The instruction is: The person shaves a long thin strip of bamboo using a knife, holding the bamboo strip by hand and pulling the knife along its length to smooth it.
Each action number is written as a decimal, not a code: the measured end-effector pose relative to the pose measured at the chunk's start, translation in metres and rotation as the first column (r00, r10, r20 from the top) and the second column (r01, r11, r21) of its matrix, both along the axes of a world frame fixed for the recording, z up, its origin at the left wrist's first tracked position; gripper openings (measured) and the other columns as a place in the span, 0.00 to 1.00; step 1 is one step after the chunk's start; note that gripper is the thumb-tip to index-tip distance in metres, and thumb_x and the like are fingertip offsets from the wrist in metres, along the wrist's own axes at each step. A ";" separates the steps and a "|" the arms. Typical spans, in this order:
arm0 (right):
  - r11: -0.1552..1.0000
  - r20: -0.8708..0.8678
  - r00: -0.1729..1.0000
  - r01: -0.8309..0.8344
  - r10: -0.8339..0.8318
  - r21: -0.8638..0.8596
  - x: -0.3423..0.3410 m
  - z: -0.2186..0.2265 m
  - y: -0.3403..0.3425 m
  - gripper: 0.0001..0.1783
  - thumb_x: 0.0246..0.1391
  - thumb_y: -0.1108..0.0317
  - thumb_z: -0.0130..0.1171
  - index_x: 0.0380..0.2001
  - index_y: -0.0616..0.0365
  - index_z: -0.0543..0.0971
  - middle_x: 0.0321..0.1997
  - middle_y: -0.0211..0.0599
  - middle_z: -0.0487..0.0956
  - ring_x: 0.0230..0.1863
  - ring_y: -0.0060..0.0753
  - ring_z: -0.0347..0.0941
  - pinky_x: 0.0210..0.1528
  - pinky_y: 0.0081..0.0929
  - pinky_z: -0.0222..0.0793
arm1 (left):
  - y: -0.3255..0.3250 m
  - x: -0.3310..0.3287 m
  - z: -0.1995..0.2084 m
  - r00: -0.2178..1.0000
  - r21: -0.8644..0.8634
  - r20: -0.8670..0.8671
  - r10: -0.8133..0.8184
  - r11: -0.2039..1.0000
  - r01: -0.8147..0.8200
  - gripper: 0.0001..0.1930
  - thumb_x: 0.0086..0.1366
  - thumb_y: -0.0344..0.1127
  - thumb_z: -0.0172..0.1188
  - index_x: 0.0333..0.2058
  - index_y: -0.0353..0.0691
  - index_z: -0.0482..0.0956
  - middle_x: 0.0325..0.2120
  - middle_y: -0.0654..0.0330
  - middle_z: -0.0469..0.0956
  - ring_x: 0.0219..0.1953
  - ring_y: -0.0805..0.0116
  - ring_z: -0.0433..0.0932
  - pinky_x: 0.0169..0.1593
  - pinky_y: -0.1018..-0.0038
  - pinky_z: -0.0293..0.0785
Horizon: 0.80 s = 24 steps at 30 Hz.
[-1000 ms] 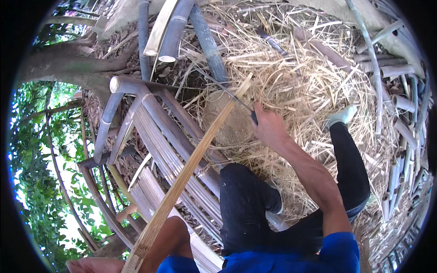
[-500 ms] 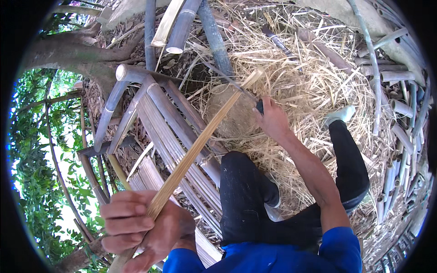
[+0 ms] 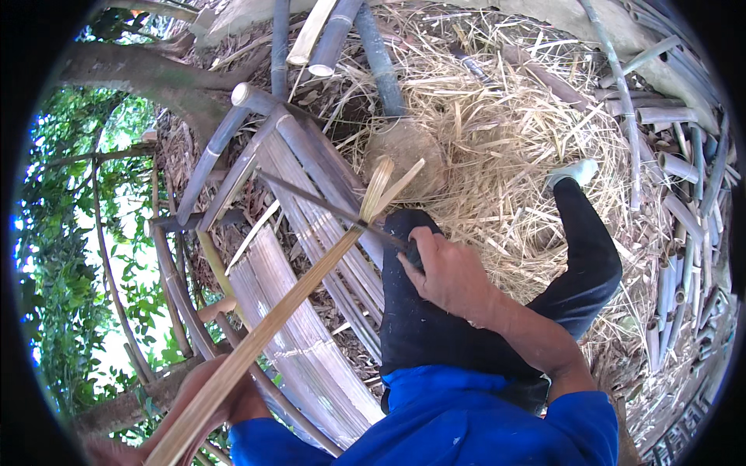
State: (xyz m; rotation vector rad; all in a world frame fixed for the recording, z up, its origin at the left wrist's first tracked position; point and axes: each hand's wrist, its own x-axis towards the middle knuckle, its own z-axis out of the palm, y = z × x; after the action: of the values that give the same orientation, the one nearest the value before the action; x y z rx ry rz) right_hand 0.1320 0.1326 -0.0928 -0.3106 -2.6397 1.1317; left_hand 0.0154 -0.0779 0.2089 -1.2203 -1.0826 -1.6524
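Note:
A long bamboo strip (image 3: 291, 295) slants up from the lower left, its far end split into two prongs. My left hand (image 3: 189, 391) grips the strip low down at the left; its fingers are partly behind the strip and blurred. My right hand (image 3: 452, 273) is closed round the dark handle of a knife (image 3: 311, 197), above my right-bent knee area. The thin blade points to the upper left and crosses the strip at the base of the split, lodged between the two prongs.
A bamboo bench (image 3: 287, 349) with a slatted top stands left of my legs. Beyond it are a round chopping block (image 3: 404, 159) and upright bamboo poles (image 3: 381, 66). Straw-like shavings (image 3: 505, 147) cover the ground. Cut bamboo pieces (image 3: 676, 167) lie at the right.
The knife and my right hand have come nearer to me and to the left. The split in the strip has lengthened. My left hand has drawn back toward the lower left.

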 end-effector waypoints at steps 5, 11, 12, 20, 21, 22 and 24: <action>0.989 0.004 1.000 -0.003 0.004 -0.150 -0.002 -0.006 0.005 0.20 0.59 0.59 0.66 0.44 0.60 0.71 0.27 0.50 0.81 0.27 0.48 0.82 0.24 0.39 0.76 | 0.052 0.008 -0.058 0.963 0.062 0.064 0.260 0.963 -0.264 0.23 0.71 0.54 0.49 0.19 0.51 0.60 0.14 0.68 0.57 0.21 0.70 0.59 0.40 0.63 0.61; 0.981 -0.102 0.980 -0.178 0.169 -0.081 0.025 0.061 -0.002 0.18 0.59 0.63 0.61 0.42 0.63 0.68 0.26 0.50 0.78 0.25 0.53 0.80 0.21 0.45 0.75 | 0.074 0.009 -0.093 0.905 0.162 0.013 0.425 0.892 -0.421 0.19 0.71 0.41 0.54 0.21 0.51 0.59 0.13 0.72 0.54 0.25 0.71 0.61 0.45 0.61 0.62; 0.972 -0.199 0.954 -0.234 0.226 -0.017 0.028 0.067 0.000 0.17 0.60 0.62 0.60 0.41 0.63 0.68 0.27 0.51 0.78 0.24 0.53 0.80 0.21 0.45 0.75 | 0.069 0.009 -0.097 0.911 0.161 0.028 0.411 0.898 -0.410 0.19 0.71 0.41 0.54 0.21 0.51 0.59 0.13 0.72 0.54 0.25 0.71 0.61 0.45 0.61 0.62; 0.996 0.142 0.988 -0.071 0.064 0.047 0.005 0.027 0.016 0.16 0.62 0.58 0.61 0.38 0.59 0.71 0.25 0.47 0.77 0.25 0.52 0.78 0.27 0.44 0.76 | 0.090 0.008 -0.090 0.964 0.209 -0.005 0.265 0.943 -0.258 0.15 0.71 0.39 0.51 0.23 0.50 0.63 0.14 0.72 0.64 0.27 0.67 0.65 0.46 0.58 0.63; 0.979 0.087 0.976 -0.201 0.201 -0.005 0.016 0.043 0.009 0.18 0.62 0.57 0.61 0.41 0.60 0.70 0.23 0.46 0.75 0.26 0.51 0.78 0.26 0.42 0.75 | 0.092 0.010 -0.087 0.948 0.235 0.004 0.317 0.922 -0.309 0.16 0.71 0.40 0.50 0.22 0.50 0.63 0.14 0.71 0.63 0.27 0.67 0.64 0.46 0.59 0.62; 0.969 -0.202 0.948 -0.242 0.247 0.050 0.017 0.040 0.007 0.20 0.61 0.56 0.61 0.41 0.61 0.70 0.20 0.43 0.73 0.23 0.50 0.76 0.23 0.43 0.75 | 0.095 0.009 -0.085 0.929 0.260 0.013 0.369 0.896 -0.360 0.17 0.72 0.41 0.50 0.21 0.50 0.63 0.14 0.70 0.62 0.27 0.68 0.63 0.45 0.59 0.62; 0.985 -0.102 0.991 -0.069 0.086 0.158 -0.007 -0.007 0.017 0.12 0.60 0.64 0.56 0.40 0.63 0.72 0.23 0.46 0.76 0.20 0.43 0.78 0.18 0.40 0.74 | 0.110 0.006 -0.091 0.943 0.251 0.037 0.331 0.910 -0.329 0.07 0.75 0.43 0.54 0.36 0.54 0.73 0.17 0.77 0.59 0.26 0.78 0.64 0.42 0.72 0.65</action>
State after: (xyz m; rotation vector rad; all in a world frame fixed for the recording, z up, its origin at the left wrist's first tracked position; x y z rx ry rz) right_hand 0.1247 0.1492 -0.0997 -0.1134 -2.6428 0.9312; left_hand 0.0210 0.0318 0.1182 -0.8234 -0.9759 -1.4688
